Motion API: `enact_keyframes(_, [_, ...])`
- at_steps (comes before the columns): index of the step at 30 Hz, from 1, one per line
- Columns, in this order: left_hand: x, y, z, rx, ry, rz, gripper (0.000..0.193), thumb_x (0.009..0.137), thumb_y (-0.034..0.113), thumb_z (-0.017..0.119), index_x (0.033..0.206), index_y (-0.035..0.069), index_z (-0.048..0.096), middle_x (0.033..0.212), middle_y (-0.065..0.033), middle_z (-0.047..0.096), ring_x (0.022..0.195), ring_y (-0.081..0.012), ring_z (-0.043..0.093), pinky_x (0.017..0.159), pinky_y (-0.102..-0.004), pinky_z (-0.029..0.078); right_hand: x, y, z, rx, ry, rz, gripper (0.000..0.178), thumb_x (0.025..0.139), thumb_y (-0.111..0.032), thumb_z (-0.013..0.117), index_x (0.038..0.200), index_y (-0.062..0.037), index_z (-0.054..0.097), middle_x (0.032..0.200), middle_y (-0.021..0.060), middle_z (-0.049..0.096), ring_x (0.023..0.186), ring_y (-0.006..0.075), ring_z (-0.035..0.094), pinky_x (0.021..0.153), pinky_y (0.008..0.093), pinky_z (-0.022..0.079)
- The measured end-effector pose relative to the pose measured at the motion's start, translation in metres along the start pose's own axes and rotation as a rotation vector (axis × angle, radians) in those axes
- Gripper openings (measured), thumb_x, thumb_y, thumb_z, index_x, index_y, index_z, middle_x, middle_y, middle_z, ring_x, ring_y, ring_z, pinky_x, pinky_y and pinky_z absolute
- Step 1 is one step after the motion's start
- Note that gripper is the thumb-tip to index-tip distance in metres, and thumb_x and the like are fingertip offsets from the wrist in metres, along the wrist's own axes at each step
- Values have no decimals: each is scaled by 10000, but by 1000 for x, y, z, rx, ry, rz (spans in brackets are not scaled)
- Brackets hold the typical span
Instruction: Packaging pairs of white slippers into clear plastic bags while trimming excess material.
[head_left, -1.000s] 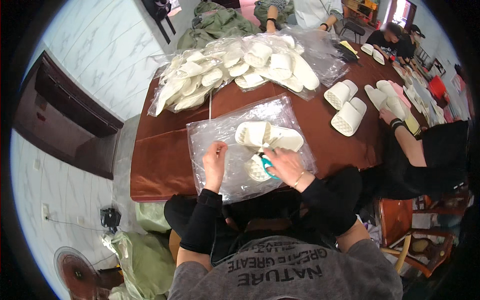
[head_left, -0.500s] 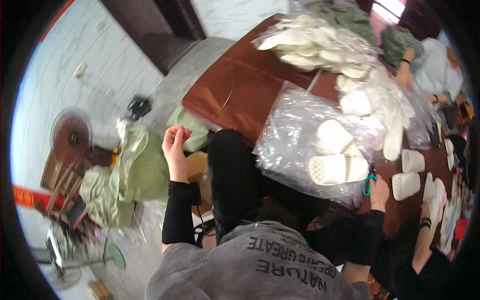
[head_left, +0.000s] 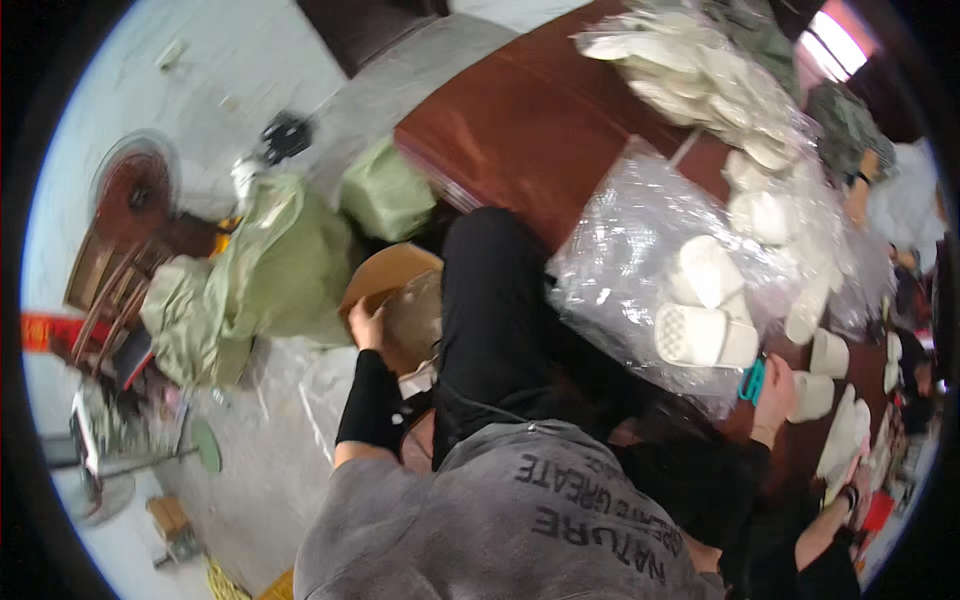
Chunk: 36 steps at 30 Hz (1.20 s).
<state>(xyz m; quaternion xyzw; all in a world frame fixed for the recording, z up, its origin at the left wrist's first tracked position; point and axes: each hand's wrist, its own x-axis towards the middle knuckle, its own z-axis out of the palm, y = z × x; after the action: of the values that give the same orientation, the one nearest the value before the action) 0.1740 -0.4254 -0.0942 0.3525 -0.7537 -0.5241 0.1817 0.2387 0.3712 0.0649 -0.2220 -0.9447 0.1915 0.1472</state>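
Observation:
My left hand (head_left: 366, 326) is at the near-left rim of an open brown cardboard box (head_left: 398, 262), left of my knee, its fingers curled at the edge; the fingertips are partly hidden. In my right hand (head_left: 773, 402) is a pair of scissors with teal handles (head_left: 752, 381), held at the table's edge. Beside the scissors, two white slippers (head_left: 692, 334) lie on a large sheet of clear plastic (head_left: 625, 235). One slipper lies partly over the other.
A heap of white slippers in clear plastic (head_left: 700, 80) covers the far side of the brown table (head_left: 510, 110). More white slippers (head_left: 828, 355) stand to the right. Green sacks (head_left: 280, 260) and a fan (head_left: 135, 195) are at left. Other people's arms (head_left: 858, 195) show at right.
My left hand has come down from the air to the cardboard box. My right hand still holds the scissors. The whole view has shifted, with the table now further right.

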Motion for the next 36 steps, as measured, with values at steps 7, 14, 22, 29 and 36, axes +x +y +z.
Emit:
enact_keyframes(7, [-87, 261, 85, -361, -138, 686, 297, 985, 53, 660, 1281, 41, 674, 1315, -128, 659, 1255, -282, 589, 1084, -395, 444, -28, -160, 19, 359, -248, 248, 223, 969, -259, 729, 1029, -44, 734, 829, 120, 722, 587, 210, 687, 552, 364, 513])
enact_keyframes(14, [-200, 289, 263, 467, -814, 1463, 549, 1015, 317, 665, 1534, 207, 524, 1665, -58, 412, 1581, -304, 303, 1242, -667, 187, -28, -129, 72, 118, 81, 63, 381, 921, -354, 801, 1076, -31, 672, 804, 125, 703, 494, 218, 637, 500, 366, 494])
enact_keyframes(22, [-215, 218, 329, 596, -776, 1409, 584, 1053, 509, 541, 1588, 284, 475, 1704, -42, 355, 1614, -326, 206, 1251, -707, 86, -10, -108, -1, 225, -294, -127, 281, 956, -360, 727, 1050, -98, 694, 835, 108, 697, 705, 261, 656, 651, 414, 500])
enact_keyframes(29, [-222, 224, 334, 568, -770, 1394, 599, 1033, 497, 571, 1585, 284, 481, 1697, -33, 372, 1608, -327, 223, 1253, -710, 85, 37, -99, -70, -223, -569, -574, 296, 936, -417, 719, 845, -135, 712, 843, 63, 617, 899, 286, 591, 788, 422, 478])
enact_keyframes(36, [-221, 236, 328, 629, -817, 1375, 625, 1038, 497, 555, 1610, 266, 452, 1729, -36, 311, 1623, -316, 180, 1264, -688, 59, 87, -96, -12, -233, -589, -742, 294, 932, -421, 715, 876, -133, 689, 899, 76, 601, 929, 290, 580, 850, 402, 471])
